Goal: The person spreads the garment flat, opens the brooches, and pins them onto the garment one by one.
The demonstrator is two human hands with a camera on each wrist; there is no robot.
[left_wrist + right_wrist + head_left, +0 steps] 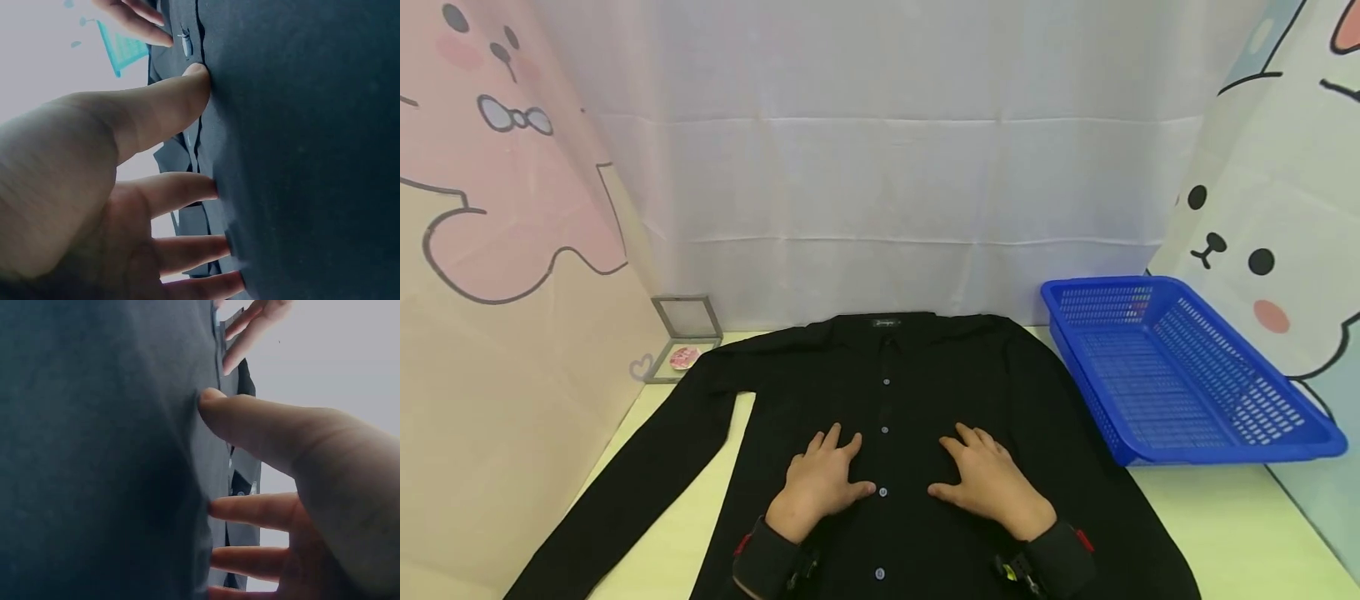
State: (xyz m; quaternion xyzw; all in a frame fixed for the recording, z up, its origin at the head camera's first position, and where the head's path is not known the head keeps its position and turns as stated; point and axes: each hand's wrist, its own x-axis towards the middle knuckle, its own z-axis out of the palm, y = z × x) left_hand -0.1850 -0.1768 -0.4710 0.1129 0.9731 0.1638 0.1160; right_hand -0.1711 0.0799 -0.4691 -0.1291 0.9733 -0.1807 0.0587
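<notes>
A black button-up shirt [820,375] lies spread front side up, its collar toward the back wall and a row of pale buttons down the middle. On the left of the button row, my left hand [818,483] rests with spread fingers, its thumb beside a button [883,492]. My right hand [992,483] lies likewise on the right half of the shirt. In the left wrist view, the fingertips [206,186] touch the dark cloth. The right wrist view shows the thumb [215,406] and fingers against the fabric too. Neither hand grips anything.
A blue plastic basket [1187,392] stands at the right, beside the shirt's shoulder. At the back left is a small grey-framed open box [687,317] with a pink round item [684,358]. Printed curtains surround the pale yellow table [1240,517].
</notes>
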